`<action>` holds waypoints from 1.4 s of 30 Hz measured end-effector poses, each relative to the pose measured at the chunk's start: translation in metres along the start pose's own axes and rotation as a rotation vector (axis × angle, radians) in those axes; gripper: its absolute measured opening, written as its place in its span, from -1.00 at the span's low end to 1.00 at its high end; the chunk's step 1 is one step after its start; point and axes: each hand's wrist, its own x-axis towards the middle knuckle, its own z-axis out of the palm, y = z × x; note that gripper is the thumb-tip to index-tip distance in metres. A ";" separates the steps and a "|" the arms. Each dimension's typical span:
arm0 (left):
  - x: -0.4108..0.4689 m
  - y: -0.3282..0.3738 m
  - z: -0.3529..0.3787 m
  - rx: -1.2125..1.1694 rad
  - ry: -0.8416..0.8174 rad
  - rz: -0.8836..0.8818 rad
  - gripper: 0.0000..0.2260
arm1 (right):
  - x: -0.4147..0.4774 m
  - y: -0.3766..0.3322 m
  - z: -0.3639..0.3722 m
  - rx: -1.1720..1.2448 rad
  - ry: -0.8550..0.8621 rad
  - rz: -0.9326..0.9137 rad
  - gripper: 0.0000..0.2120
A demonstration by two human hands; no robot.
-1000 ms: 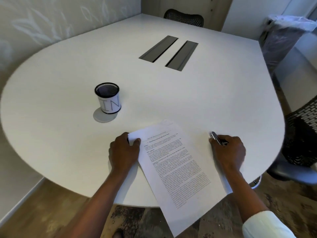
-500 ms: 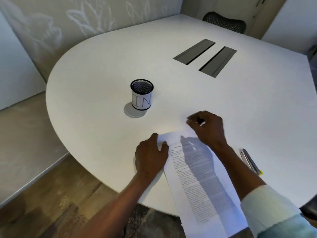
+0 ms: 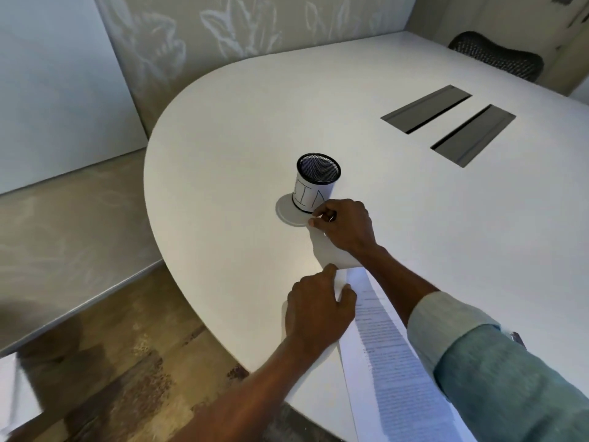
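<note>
moved: since half a second ago my view shows the right hand (image 3: 342,226) gone forward from the sheet's top edge to right next to the cup, taking the far end of the paper with it. The left hand hasn't budged from its spot.
table (image 3: 414,218): big white rounded top, fills most of what I see.
printed sheet (image 3: 382,346): lies on the near edge of the table and hangs off it toward me, text side up. The far end shows its blank side, running from the left hand up to the right one.
sleeve (image 3: 478,362): blue-green with a pale cuff, crosses over the sheet.
cable slots (image 3: 425,108): two dark ones, well apart from the hands.
left hand (image 3: 318,311): knuckles up, thumb and forefinger curled on the sheet's left edge, paper showing between them.
right hand: fingers curled narrow, pinching the paper's far corner.
mesh cup (image 3: 317,183): upright, black, white label, just beside the right fingertips.
grey disc (image 3: 287,215): under the cup.
</note>
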 end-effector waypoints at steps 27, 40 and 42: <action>0.002 -0.001 0.004 0.011 -0.011 -0.003 -0.78 | 0.011 -0.014 -0.028 0.091 0.121 -0.111 -0.90; 0.002 0.000 0.001 0.032 -0.036 -0.039 -0.80 | 0.058 -0.042 -0.058 0.077 0.270 0.036 -0.90; 0.002 -0.001 0.001 0.028 -0.034 -0.031 -0.80 | 0.055 -0.041 -0.060 0.121 0.289 0.043 -0.93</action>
